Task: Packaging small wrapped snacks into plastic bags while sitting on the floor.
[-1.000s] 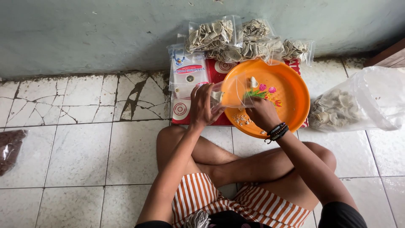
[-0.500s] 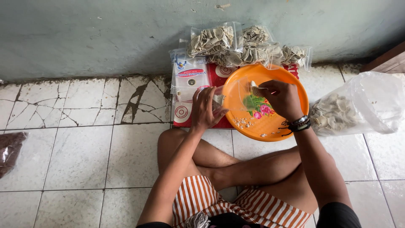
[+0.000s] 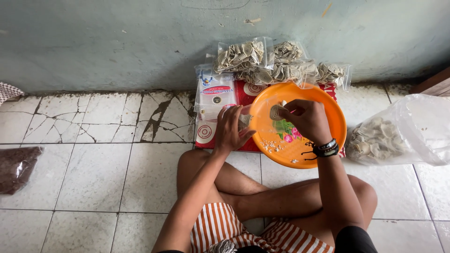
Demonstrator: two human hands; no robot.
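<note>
Head view: a person sits cross-legged on a cracked white tiled floor point(image 3: 93, 187), facing a pale blue-grey wall point(image 3: 117, 42). An orange plate point(image 3: 323, 117) with a painted flower in its middle lies in front of the knees, resting partly on a flat red printed pack point(image 3: 211, 136) by the wall. The left hand point(image 3: 230, 131) is at the plate's left edge, fingers curled around the mouth of a small clear bag point(image 3: 243, 119) that it holds against the rim. The right hand point(image 3: 307, 119) is over the plate, its fingertips pinched on a pale ribbed cracker point(image 3: 276, 111) held just beside the opening of the small bag. A dark beaded bracelet point(image 3: 326, 149) sits on the right wrist. Pale crumbs lie scattered on the plate's lower left part.

Behind the plate, against the wall, filled clear packets of the same ribbed crackers point(image 3: 262, 61) are stacked together. To the right of the plate, a large clear plastic bag point(image 3: 403, 136) lies on the floor with loose pale crackers inside. At the far left edge a bag of dark brown contents point(image 3: 16, 168) lies well apart from everything else. The person wears orange-and-white striped shorts point(image 3: 225, 229).
</note>
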